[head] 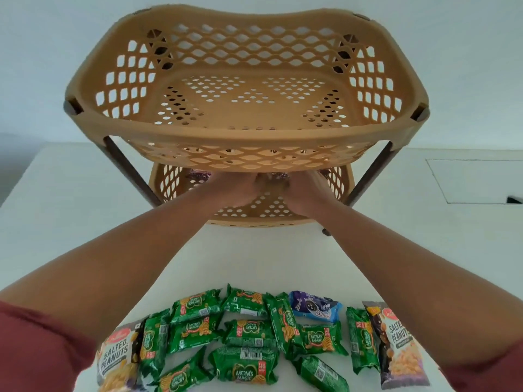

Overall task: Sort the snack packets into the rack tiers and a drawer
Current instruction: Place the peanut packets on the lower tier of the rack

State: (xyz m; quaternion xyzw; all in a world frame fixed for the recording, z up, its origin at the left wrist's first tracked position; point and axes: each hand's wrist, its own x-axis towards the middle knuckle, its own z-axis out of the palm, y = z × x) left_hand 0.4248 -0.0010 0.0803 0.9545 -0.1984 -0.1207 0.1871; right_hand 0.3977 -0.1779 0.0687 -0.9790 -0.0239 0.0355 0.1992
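Observation:
A tan plastic rack stands on the white table, its upper tier point(246, 137) holding nothing. My left hand point(232, 189) and my right hand point(305, 192) reach side by side into the lower tier point(254, 220). The upper tier's front rim hides their fingers. A dark packet point(276, 176) shows between the hands, and a purple packet point(199, 175) lies at the lower tier's back left. Near me on the table lie several green Mom's Magic packets point(246, 366), one blue packet point(314, 306) and two Salted Peanuts packets point(116, 355), point(399, 343).
Dark brown legs point(130, 171) hold the rack's tiers at the corners. A recessed rectangular panel point(475, 179) is set into the table top at the right. A white wall rises behind the rack.

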